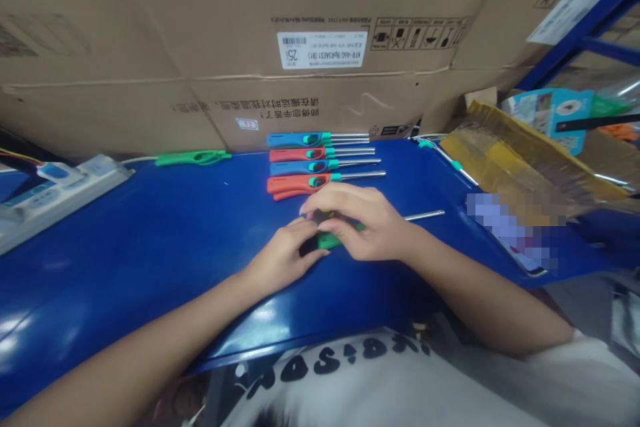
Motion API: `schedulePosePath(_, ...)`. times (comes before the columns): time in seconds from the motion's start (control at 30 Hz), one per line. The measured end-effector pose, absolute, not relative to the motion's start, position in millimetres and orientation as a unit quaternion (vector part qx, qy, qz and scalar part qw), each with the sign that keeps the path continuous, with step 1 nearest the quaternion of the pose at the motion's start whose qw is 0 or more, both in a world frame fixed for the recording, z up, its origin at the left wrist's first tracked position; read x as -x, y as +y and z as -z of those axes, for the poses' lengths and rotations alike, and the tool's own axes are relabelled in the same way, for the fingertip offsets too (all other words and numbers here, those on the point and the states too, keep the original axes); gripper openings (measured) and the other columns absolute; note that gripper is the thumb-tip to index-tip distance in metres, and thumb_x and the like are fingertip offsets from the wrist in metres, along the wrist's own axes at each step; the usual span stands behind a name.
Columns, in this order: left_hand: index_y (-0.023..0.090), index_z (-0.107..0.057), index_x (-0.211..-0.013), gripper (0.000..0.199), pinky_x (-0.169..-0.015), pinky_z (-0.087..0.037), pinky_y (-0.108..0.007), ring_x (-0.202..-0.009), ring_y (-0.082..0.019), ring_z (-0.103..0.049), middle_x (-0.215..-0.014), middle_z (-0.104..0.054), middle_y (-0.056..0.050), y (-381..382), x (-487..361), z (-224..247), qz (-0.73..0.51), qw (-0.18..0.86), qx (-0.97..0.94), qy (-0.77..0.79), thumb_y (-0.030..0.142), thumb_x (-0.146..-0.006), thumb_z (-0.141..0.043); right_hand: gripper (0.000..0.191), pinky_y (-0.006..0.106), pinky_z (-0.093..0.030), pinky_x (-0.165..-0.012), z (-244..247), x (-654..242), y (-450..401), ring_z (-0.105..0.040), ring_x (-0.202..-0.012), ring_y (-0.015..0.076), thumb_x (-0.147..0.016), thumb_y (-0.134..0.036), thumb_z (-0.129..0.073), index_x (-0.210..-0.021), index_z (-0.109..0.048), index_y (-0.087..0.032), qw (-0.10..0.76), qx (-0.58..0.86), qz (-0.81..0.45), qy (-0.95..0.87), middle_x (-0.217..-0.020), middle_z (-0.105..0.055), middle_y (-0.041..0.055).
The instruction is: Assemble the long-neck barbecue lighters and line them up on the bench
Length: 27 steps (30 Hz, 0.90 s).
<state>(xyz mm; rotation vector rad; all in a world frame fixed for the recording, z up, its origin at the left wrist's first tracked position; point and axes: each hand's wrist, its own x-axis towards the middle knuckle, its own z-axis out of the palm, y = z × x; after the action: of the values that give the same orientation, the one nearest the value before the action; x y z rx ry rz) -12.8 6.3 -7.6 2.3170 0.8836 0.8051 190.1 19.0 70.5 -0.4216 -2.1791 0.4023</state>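
A green long-nosed lighter (330, 240) lies between my two hands near the middle of the table, its metal rod pointing right. My right hand (367, 223) curls over its body, with thumb and fingers bent towards the handle. At the handle end, my left hand (285, 253) pinches it, thumb tip on the green plastic. The fingers cover much of the handle. Just beyond my hands, several lighters lie in a stacked row, including a blue lighter (295, 140) at the back and an orange-red lighter (293, 183) closest to me; their rods also point right.
On the blue table (165, 233), a power strip (75, 183) sits at the left and a green lighter-shaped handle (190, 157) at the back. A large cardboard box (225, 40) walls off the far side. An open carton (520, 153) and a pixelated flat object (515, 233) are at the right.
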Motion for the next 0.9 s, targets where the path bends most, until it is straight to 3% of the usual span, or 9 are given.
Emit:
schedulePosePath(0.13, 0.016, -0.069, -0.095, 0.01, -0.072, -0.057, -0.032, -0.086, -0.023, -0.071, -0.093, -0.075, -0.007, 5.1, 12.2, 7.6, -0.287, 0.291, -0.838, 0.362, 0.025, -0.093, -0.065, 0.024, 0.027, -0.057, -0.076, -54.9, -179.8, 10.3, -0.071, -0.097, 0.0148, -0.101, -0.023, -0.05, -0.123, -0.06, -0.021, 0.437, 0.191, -0.052, -0.878, -0.108, -0.074, 0.004)
schedulePosePath(0.23, 0.016, -0.068, -0.105, 0.014, -0.077, -0.058, -0.032, -0.092, -0.023, -0.071, -0.101, -0.075, -0.007, 5.0, 11.3, 4.9, -0.298, 0.309, -0.833, 0.35, 0.021, -0.094, -0.061, 0.027, 0.027, -0.055, -0.066, -42.5, -172.4, 4.3, -0.072, -0.087, 0.0153, -0.102, -0.028, -0.048, -0.125, -0.06, -0.021, 0.484, 0.205, 0.023, -0.851, -0.104, -0.075, 0.0051)
schedulePosePath(0.4, 0.017, -0.067, -0.111, 0.02, -0.089, -0.057, -0.038, -0.101, -0.025, -0.069, -0.108, -0.074, -0.008, 6.2, 11.8, 1.1, -0.283, 0.267, -0.859, 0.333, 0.02, -0.091, -0.065, 0.026, 0.029, -0.059, -0.082, -47.8, -172.8, 7.3, -0.07, -0.098, 0.0153, -0.102, -0.024, -0.049, -0.126, -0.059, -0.022, 0.504, 0.228, -0.071, -0.83, -0.108, -0.073, 0.0048)
schedulePosePath(0.53, 0.018, -0.061, -0.127, 0.035, -0.097, -0.054, -0.041, -0.105, -0.025, -0.065, -0.116, -0.072, -0.009, 2.3, 13.4, -5.6, -0.234, 0.209, -0.89, 0.331, 0.021, -0.092, -0.065, 0.025, 0.03, -0.061, -0.073, -63.3, -197.5, 27.7, -0.07, -0.087, 0.0157, -0.102, -0.032, -0.051, -0.125, -0.058, -0.026, 0.595, 0.317, -0.13, -0.727, -0.105, -0.069, 0.0046)
schedulePosePath(0.63, 0.019, -0.056, -0.135, 0.043, -0.099, -0.054, -0.044, -0.109, -0.027, -0.063, -0.122, -0.069, -0.01, -2.5, 13.4, -11.5, -0.198, 0.167, -0.9, 0.352, 0.019, -0.092, -0.062, 0.026, 0.031, -0.06, -0.073, -67.4, -235.0, 52.9, -0.071, -0.089, 0.0176, -0.103, -0.037, -0.049, -0.126, -0.057, -0.028, 0.631, 0.377, -0.064, -0.675, -0.107, -0.067, 0.0053)
schedulePosePath(0.77, 0.02, -0.057, -0.134, 0.045, -0.096, -0.056, -0.044, -0.108, -0.028, -0.063, -0.121, -0.068, -0.009, -5.3, 13.0, -15.7, -0.163, 0.141, -0.895, 0.392, 0.019, -0.09, -0.062, 0.027, 0.033, -0.058, -0.072, -59.5, -293.2, 84.5, -0.068, -0.083, 0.0187, -0.101, -0.04, -0.049, -0.12, -0.059, -0.024, 0.627, 0.467, 0.088, -0.617, -0.104, -0.067, 0.0073)
schedulePosePath(0.83, 0.021, -0.056, -0.134, 0.045, -0.096, -0.056, -0.044, -0.111, -0.028, -0.062, -0.126, -0.065, -0.01, -5.1, 12.7, -15.0, -0.164, 0.143, -0.891, 0.398, 0.025, -0.09, -0.066, 0.028, 0.032, -0.055, -0.067, -52.0, -316.1, 94.7, -0.064, -0.071, 0.0174, -0.098, -0.04, -0.051, -0.118, -0.06, -0.023, 0.577, 0.538, 0.125, -0.601, -0.095, -0.068, 0.0057)
schedulePosePath(0.9, 0.022, -0.055, -0.135, 0.047, -0.097, -0.055, -0.045, -0.113, -0.028, -0.061, -0.13, -0.062, -0.01, -4.5, 11.9, -12.4, -0.173, 0.146, -0.891, 0.394, 0.032, -0.091, -0.068, 0.026, 0.035, -0.055, -0.072, -43.7, -331.7, 101.9, -0.063, -0.072, 0.019, -0.095, -0.038, -0.054, -0.113, -0.061, -0.021, 0.516, 0.587, 0.134, -0.61, -0.094, -0.068, 0.0065)
